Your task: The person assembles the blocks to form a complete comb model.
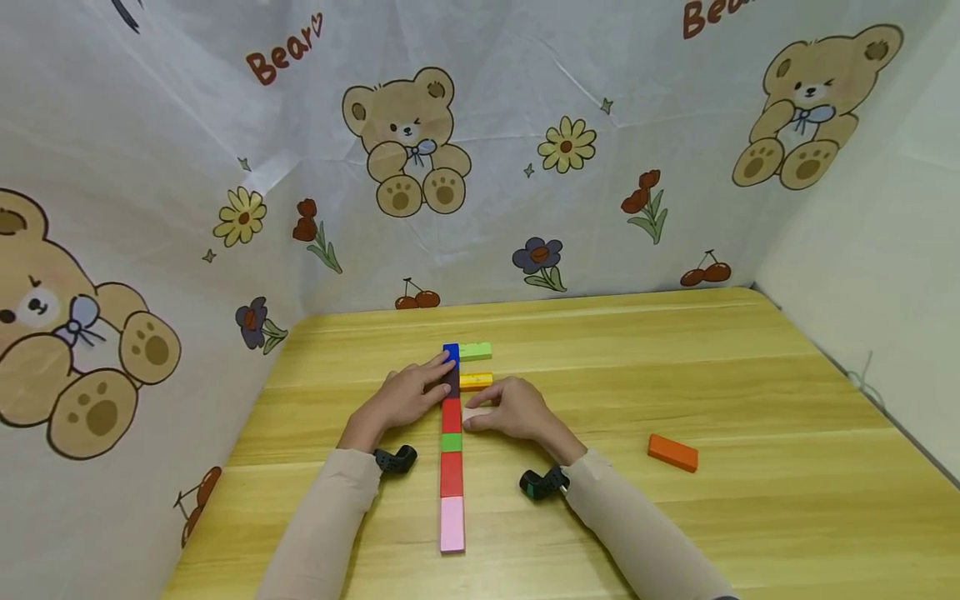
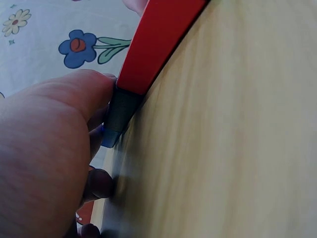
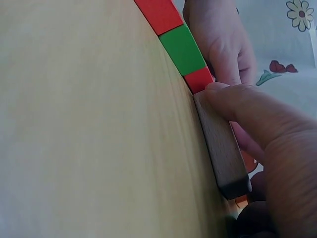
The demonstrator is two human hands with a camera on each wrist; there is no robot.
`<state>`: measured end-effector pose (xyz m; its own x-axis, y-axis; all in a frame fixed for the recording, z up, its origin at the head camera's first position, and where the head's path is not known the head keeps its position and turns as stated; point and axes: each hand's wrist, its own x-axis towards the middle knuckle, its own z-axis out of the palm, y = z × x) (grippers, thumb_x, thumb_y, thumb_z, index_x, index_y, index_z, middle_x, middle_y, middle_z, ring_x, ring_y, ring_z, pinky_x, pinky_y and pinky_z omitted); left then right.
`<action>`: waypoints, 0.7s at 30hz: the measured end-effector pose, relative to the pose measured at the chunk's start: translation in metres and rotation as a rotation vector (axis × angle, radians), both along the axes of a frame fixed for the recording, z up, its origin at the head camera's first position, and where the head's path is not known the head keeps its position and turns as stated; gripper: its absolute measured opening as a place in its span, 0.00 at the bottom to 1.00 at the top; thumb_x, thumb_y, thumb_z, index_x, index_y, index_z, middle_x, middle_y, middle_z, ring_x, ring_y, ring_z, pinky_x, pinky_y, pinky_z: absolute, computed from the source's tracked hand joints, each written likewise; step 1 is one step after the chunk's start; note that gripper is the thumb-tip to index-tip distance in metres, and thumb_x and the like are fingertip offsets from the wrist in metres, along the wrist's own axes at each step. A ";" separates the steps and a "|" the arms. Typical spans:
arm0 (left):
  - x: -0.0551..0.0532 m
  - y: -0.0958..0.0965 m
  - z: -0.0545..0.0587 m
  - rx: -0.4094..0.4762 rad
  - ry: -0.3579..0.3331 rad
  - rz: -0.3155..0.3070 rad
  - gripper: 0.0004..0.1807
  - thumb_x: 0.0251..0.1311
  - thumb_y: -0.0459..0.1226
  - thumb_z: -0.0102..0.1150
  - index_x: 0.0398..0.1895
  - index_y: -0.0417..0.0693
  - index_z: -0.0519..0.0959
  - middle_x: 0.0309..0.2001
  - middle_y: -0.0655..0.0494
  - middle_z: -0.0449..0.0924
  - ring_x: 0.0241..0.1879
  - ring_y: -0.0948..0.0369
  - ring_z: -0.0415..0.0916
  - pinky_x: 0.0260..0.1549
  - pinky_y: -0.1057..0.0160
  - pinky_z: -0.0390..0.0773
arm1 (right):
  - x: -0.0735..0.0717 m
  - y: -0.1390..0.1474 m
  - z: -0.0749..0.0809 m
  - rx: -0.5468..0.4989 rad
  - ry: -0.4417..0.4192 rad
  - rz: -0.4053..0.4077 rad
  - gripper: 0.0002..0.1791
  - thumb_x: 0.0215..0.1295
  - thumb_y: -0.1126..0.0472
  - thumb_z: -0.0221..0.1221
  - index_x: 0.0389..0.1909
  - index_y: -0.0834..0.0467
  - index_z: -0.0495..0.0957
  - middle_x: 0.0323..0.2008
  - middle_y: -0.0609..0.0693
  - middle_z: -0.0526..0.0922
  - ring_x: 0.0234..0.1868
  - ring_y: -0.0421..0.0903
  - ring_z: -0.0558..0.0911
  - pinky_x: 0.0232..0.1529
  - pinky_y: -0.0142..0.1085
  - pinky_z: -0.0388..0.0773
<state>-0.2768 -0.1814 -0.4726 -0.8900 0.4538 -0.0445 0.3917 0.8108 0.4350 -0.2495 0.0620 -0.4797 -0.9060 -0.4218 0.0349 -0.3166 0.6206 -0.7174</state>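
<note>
A straight row of blocks runs along the table in the head view: blue (image 1: 451, 348), dark (image 1: 452, 388), red (image 1: 452, 415), green (image 1: 452, 442), a second red (image 1: 452, 475) and pink (image 1: 452, 525). From the left, my left hand (image 1: 401, 396) touches the blue and dark blocks with extended fingers and thumb. My right hand (image 1: 517, 408) pinches a plain wooden block (image 3: 220, 141) between thumb and fingers, its near end right at the red block's side. Above it, a yellow block (image 1: 476, 382) and a light green block (image 1: 476, 351) stick out rightward from the row.
An orange block (image 1: 672, 452) lies alone on the wooden table (image 1: 750, 375), to the right of my right hand. Behind the table's far edge hangs a white sheet (image 1: 495, 242) printed with bears and flowers. A pale wall (image 1: 862, 275) borders the right side.
</note>
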 end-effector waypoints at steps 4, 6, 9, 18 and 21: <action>0.001 0.001 0.000 -0.004 0.004 0.003 0.30 0.75 0.56 0.46 0.78 0.70 0.59 0.80 0.68 0.49 0.75 0.49 0.61 0.68 0.34 0.57 | 0.000 0.000 0.000 0.028 0.028 0.022 0.17 0.51 0.40 0.74 0.40 0.42 0.90 0.22 0.36 0.83 0.28 0.38 0.72 0.28 0.32 0.65; 0.001 0.001 0.000 -0.004 0.005 0.004 0.30 0.75 0.56 0.46 0.78 0.69 0.59 0.80 0.68 0.49 0.75 0.48 0.60 0.68 0.34 0.57 | 0.000 0.000 0.001 0.041 0.039 0.031 0.18 0.51 0.39 0.74 0.41 0.42 0.90 0.19 0.37 0.80 0.27 0.38 0.70 0.27 0.32 0.63; 0.001 0.001 0.000 -0.005 0.009 0.003 0.30 0.75 0.56 0.46 0.78 0.69 0.59 0.80 0.68 0.49 0.75 0.48 0.60 0.67 0.34 0.57 | 0.000 0.001 0.002 0.036 0.041 0.039 0.19 0.51 0.39 0.74 0.42 0.42 0.90 0.21 0.37 0.80 0.27 0.39 0.70 0.28 0.32 0.63; 0.002 0.000 0.000 -0.001 0.006 0.000 0.30 0.75 0.56 0.45 0.78 0.68 0.59 0.80 0.68 0.48 0.75 0.49 0.59 0.68 0.30 0.53 | 0.001 0.006 -0.002 -0.125 -0.072 0.013 0.23 0.49 0.38 0.75 0.45 0.43 0.89 0.26 0.44 0.82 0.27 0.42 0.69 0.27 0.32 0.62; 0.002 0.001 -0.001 -0.004 0.003 0.003 0.30 0.75 0.56 0.45 0.78 0.68 0.59 0.80 0.68 0.48 0.75 0.49 0.60 0.68 0.31 0.54 | 0.000 0.007 -0.003 -0.154 -0.096 0.015 0.21 0.50 0.39 0.74 0.44 0.42 0.88 0.21 0.44 0.77 0.25 0.40 0.67 0.25 0.31 0.61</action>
